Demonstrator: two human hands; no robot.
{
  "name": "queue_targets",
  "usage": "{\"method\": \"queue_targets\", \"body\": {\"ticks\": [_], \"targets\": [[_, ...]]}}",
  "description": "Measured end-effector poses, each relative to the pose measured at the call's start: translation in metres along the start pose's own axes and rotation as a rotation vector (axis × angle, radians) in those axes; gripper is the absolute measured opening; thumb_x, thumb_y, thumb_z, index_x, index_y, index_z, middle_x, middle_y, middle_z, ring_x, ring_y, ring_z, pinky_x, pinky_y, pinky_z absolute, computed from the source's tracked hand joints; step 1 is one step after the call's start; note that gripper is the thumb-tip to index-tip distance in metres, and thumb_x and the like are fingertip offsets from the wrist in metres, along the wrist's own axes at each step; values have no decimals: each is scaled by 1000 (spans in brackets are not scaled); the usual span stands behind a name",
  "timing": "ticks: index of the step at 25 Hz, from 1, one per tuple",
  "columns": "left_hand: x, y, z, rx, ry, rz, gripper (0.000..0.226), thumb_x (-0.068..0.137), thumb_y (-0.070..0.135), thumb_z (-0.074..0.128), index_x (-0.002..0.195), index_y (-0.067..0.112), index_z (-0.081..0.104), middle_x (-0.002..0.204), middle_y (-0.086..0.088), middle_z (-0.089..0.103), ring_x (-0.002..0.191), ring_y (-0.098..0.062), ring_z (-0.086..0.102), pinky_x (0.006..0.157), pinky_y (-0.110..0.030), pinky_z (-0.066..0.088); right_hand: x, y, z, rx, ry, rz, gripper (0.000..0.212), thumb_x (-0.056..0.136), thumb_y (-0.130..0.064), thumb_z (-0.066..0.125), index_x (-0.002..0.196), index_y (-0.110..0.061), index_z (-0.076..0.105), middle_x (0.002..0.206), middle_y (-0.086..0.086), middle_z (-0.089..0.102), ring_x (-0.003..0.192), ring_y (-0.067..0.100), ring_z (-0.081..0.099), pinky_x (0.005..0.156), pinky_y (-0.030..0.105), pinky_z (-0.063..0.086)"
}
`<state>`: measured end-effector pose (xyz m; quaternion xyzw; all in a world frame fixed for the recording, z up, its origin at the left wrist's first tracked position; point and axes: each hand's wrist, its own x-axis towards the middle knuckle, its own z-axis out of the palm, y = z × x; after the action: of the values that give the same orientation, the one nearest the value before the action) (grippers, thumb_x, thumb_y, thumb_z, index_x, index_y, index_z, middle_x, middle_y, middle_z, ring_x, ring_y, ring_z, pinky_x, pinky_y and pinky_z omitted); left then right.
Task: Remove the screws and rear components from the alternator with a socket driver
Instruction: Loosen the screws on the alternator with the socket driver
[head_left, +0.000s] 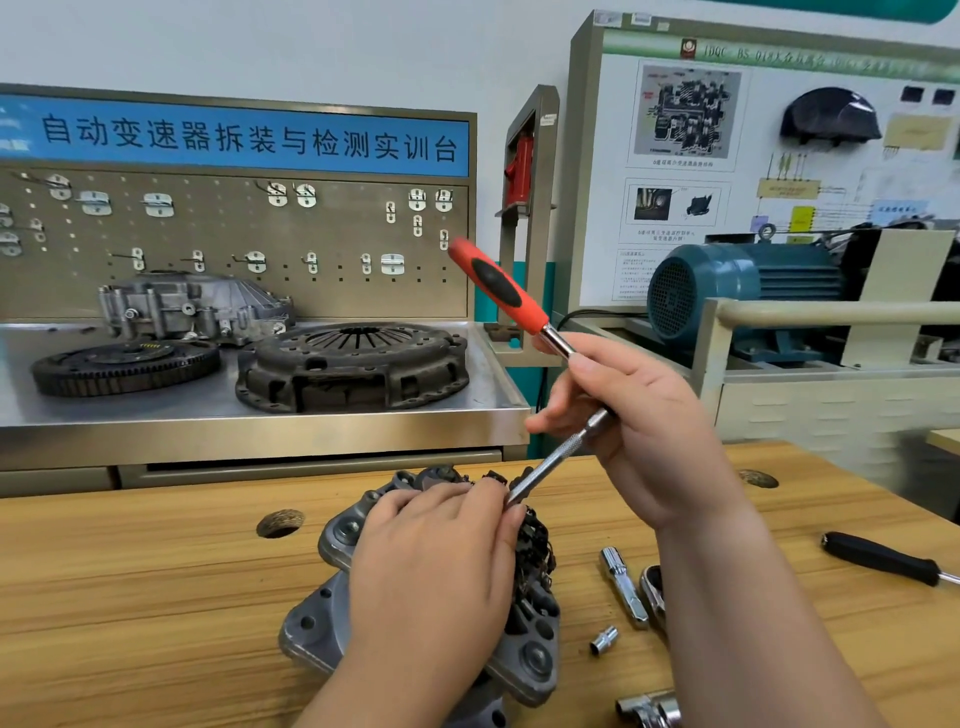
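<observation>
Wooden counter (156, 597): the alternator (530, 654) is pressed under the left hand (436, 551), apparently flat-fingered; the socket driver (550, 462) is gripped by the right hand (644, 426).

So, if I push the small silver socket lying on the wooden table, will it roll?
Probably yes: the small silver metal socket is round and lies on its side. It looks light, and its shiny surface may be slippery to pick up.
</observation>
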<state>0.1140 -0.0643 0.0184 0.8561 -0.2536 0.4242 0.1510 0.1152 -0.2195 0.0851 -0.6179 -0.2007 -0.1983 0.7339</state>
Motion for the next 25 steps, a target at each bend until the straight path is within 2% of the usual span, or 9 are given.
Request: {"method": "queue_targets", "body": {"ticks": [2,3,6,8,11,14,20,22,25], "targets": [[0,0,0,-2,2,14,28,92,35,35,69,26,48,55,15,54,60,-7,57,64,-26,39,-2,-3,3,138,-65,-5,21,91,-12,53,96,-16,73,62,5,62,61,23,68,66,30,57],[1,0,0,-2,9,16,28,91,34,35,68,26,47,54,14,54,59,-8,57,64,-26,39,-1,-2,5,107,-15,1,21,92,-10,53,93,-16,73,63,5,62,60,23,68,64,29,57],[2,1,-1,6,9,-12,28,89,35,36,65,26,46,52,14,54,58,-8,57,63,-27,42,2,3,15,-49,299,79,25,96,-6,49,89,-18,70,59,2,63,52,19,67,59,29,58],[2,2,0,5,6,-22,29,89,36,36,64,25,49,52,13,54,58,-8,58,63,-27,43,4,5,19,-41,402,121,22,97,-5,48,91,-15,67,57,1,63,51,17,66,66,33,57],[1,2,0,-12,13,-12,28,90,35,36,65,25,46,52,13,53,56,-9,57,62,-27,42,3,2,17,151,226,103,20,95,-4,50,97,-12,69,60,0,63,54,16,66,67,32,58],[1,1,-1,-18,12,0,29,91,34,36,67,24,49,53,13,54,57,-9,57,63,-26,41,3,-4,15,328,79,119,19,83,-9,59,99,-10,70,61,1,61,54,16,64,64,30,58],[1,1,-1,-7,-17,-21,31,89,35,36,65,25,55,55,13,58,60,-9,60,66,-29,45,9,6,17,521,432,347,15,95,-7,53,95,-7,68,54,0,63,44,11,61,49,24,55],[1,2,0,-17,-9,-25,31,89,35,36,65,25,54,54,12,57,58,-10,59,65,-28,44,9,4,15,582,350,338,16,89,-5,56,91,-7,71,55,0,62,43,10,60,50,24,55],[1,2,-2,-21,-6,-20,30,90,35,35,67,25,51,54,12,55,57,-9,58,64,-28,44,5,-1,12,601,111,263,22,72,-11,61,85,-11,79,55,-2,58,43,8,57,55,24,54]]}}
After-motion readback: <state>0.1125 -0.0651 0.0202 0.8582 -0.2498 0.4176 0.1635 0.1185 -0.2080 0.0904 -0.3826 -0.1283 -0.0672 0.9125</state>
